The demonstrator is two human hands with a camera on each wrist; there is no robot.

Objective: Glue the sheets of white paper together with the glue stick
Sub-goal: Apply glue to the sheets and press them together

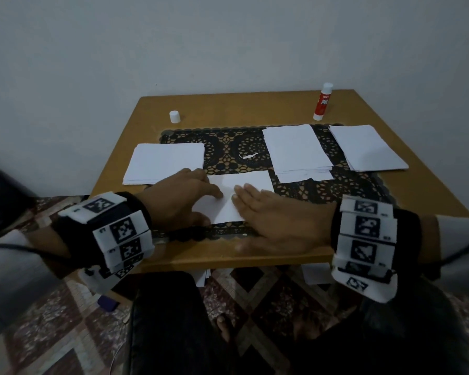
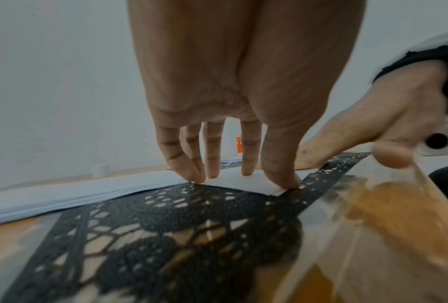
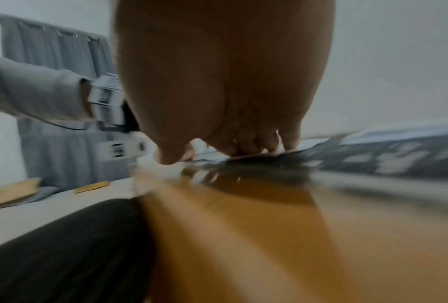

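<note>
Both hands, left [image 1: 186, 196] and right [image 1: 268, 217], press flat, fingers straight, on white paper sheet [image 1: 244, 182] beneath them. Red-and-white uncapped glue stick [image 1: 322, 102] stands upright beyond, nearer right hand.

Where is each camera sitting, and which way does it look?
Head: on the person's head, looking down at the table, paper, glue stick; both hands and knees show.
Left wrist: low on that wrist, looking along the left hand; its fingers press the paper, and the right hand shows.
Right wrist: low and blurred, looking along the right hand; the left sleeve shows.
All three share the black mat.
</note>
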